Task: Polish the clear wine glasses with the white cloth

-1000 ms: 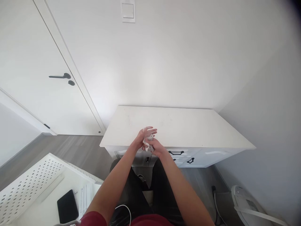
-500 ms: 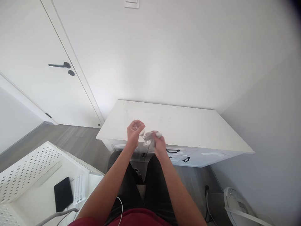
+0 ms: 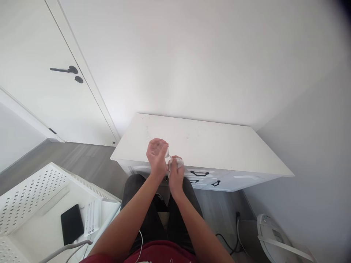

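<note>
A small clear stemmed glass (image 3: 166, 152) is held over the front edge of the white cabinet top (image 3: 214, 146). My left hand (image 3: 157, 153) wraps round its bowl, and the fingers hide most of it. A thin bit of stem shows between the two hands. My right hand (image 3: 175, 173) closes on a crumpled white cloth (image 3: 179, 162), which lies round the foot end of the glass. The foot itself is hidden by the cloth and fingers.
Black handles (image 3: 199, 173) mark the cabinet's front. To the left stands a white cart (image 3: 27, 233) with a black tablet (image 3: 72, 224) in it. A white appliance (image 3: 271, 233) and cables (image 3: 238, 233) are at lower right. Beyond is a door with a black handle (image 3: 64, 69).
My right hand has moved left and slightly down with the cloth, closing over the glass's foot, which showed before. My left hand still holds the bowl. The view has shifted slightly.
</note>
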Tool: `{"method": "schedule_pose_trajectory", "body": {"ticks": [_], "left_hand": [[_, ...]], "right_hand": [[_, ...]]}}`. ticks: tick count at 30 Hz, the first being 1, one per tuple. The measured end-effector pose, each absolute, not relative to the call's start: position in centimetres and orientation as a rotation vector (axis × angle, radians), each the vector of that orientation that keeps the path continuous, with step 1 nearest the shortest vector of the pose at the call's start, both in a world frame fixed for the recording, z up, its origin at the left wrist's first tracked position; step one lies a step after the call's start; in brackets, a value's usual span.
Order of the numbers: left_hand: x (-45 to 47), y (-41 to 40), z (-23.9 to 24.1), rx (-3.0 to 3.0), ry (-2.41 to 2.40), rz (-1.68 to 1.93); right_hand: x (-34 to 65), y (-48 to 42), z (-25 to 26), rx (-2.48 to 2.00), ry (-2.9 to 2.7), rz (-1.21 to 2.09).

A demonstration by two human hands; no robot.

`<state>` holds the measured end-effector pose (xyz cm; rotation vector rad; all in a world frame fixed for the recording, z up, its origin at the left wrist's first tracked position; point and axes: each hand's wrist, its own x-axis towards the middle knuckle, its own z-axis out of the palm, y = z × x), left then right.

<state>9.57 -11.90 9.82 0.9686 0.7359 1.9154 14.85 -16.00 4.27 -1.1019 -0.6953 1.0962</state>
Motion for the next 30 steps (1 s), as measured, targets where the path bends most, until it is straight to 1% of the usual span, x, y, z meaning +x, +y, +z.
{"method": "schedule_pose_trajectory", "body": {"ticks": [2, 4, 6, 9, 12, 14, 15, 18, 21, 24, 26, 28, 30], "left_hand": [[9.6, -11.9, 9.8, 0.811, 0.720, 1.872], [9.7, -12.1, 9.8, 0.840, 0.661, 1.747], [9.6, -12.4, 9.8, 0.901, 0.603, 1.646], [8.8, -12.1, 10.0, 0.946, 0.555, 1.560], [7.4, -11.3, 10.2, 1.052, 0.491, 1.398], [6.5, -10.6, 10.3, 1.123, 0.429, 1.240], [6.1, -10.3, 10.3, 1.151, 0.398, 1.160], [5.2, -9.5, 10.0, 1.155, 0.322, 1.004], [4.8, -9.3, 9.6, 1.066, 0.312, 0.985], [4.5, -9.7, 9.6, 1.068, 0.274, 0.985], [4.2, -10.1, 10.1, 1.129, 0.243, 0.958], [3.8, -10.4, 11.0, 1.193, 0.285, 0.960], [3.4, -10.7, 11.9, 1.278, 0.417, 1.031]], "right_hand": [[14.3, -16.8, 3.9, -1.024, -0.710, 0.963], [14.5, -17.0, 4.0, -0.934, -0.592, 1.011], [15.7, -16.8, 4.8, -0.829, -0.459, 1.207], [18.4, -16.2, 6.0, -0.700, -0.363, 1.624], [20.2, -15.8, 6.1, -0.650, -0.343, 2.018], [20.4, -15.6, 5.4, -0.610, -0.362, 2.198], [20.2, -15.5, 4.9, -0.582, -0.369, 2.236], [19.0, -15.4, 3.4, -0.459, -0.392, 2.257], [17.4, -15.4, 2.1, -0.336, -0.454, 2.240], [16.0, -15.6, 1.2, -0.338, -0.551, 2.165], [15.4, -15.6, 1.0, -0.427, -0.687, 2.138], [15.4, -15.5, 1.1, -0.654, -0.946, 2.057], [16.2, -15.3, 1.4, -1.013, -1.208, 1.775]]}}
